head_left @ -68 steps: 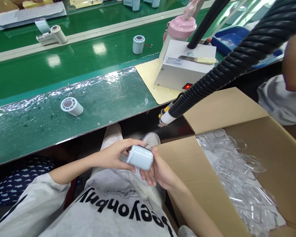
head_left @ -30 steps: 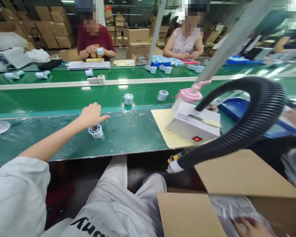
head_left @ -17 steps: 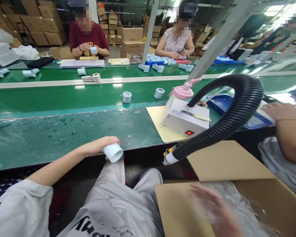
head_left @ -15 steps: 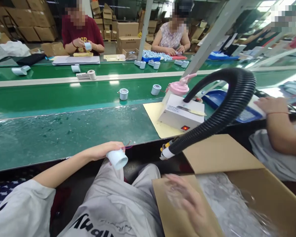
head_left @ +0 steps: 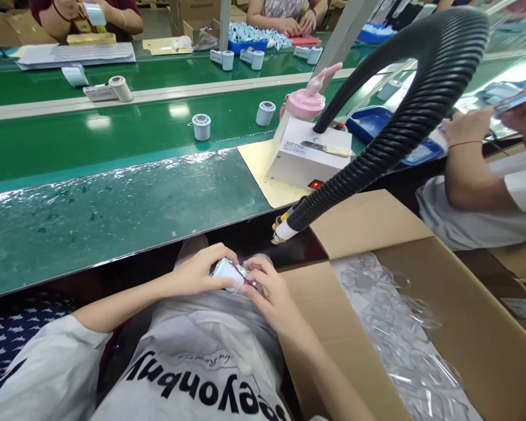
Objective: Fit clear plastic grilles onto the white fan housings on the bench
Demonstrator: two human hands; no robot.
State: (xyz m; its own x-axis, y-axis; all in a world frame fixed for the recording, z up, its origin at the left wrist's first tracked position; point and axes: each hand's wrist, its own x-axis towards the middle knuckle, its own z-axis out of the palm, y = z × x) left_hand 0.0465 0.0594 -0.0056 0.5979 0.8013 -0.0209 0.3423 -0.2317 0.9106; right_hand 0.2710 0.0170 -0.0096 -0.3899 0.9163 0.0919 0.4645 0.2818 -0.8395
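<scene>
Over my lap, below the bench edge, both hands meet on a small white cylinder (head_left: 228, 273) with thin red wires at its end. My left hand (head_left: 200, 271) wraps round its left side. My right hand (head_left: 267, 287) pinches at its right end, where a clear plastic piece (head_left: 258, 260) sits against the fingers. Most of the cylinder is hidden by the fingers.
An open cardboard box (head_left: 420, 304) of clear plastic pieces stands at my right. A black ribbed hose (head_left: 389, 140) arches over a white unit (head_left: 310, 155) on the green bench (head_left: 113, 204). Similar cylinders (head_left: 200, 126) ride the conveyor. A co-worker's arm (head_left: 468, 169) is at right; others sit across.
My left hand picked a cylinder off the bench and brought it down to my lap. My right hand came out of the box and joined it. The view tilted down.
</scene>
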